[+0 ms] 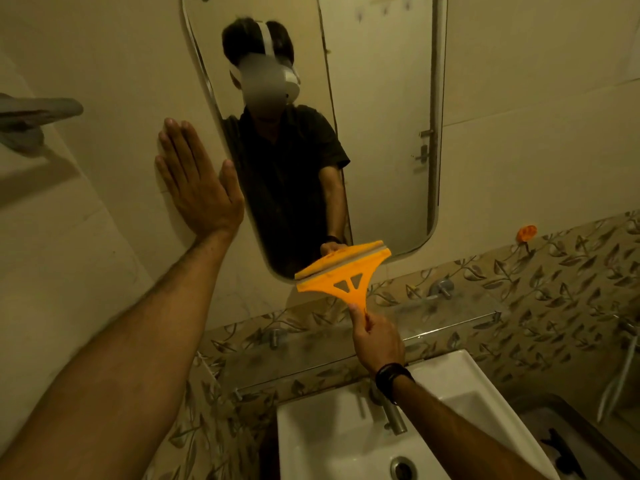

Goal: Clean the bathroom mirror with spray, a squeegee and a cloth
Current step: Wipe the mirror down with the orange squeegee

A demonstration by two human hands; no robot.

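The tall mirror (381, 140) with rounded corners hangs on the cream wall above the sink. An orange squeegee (341, 275) lies with its blade against the mirror's bottom edge, tilted up to the right. My right hand (375, 337) pinches its thin handle from below. Left of the mirror, my left hand (195, 181) presses flat on the wall tiles with straight fingers, its thumb at the mirror's edge. No spray bottle or cloth is in sight.
A glass shelf (433, 327) on metal pegs runs below the mirror. Under it stands a white sink (304, 441) with a chrome tap (391, 410). A grey shelf (38, 112) juts out at the far left. An orange hook (526, 233) sticks to the patterned tiles at right.
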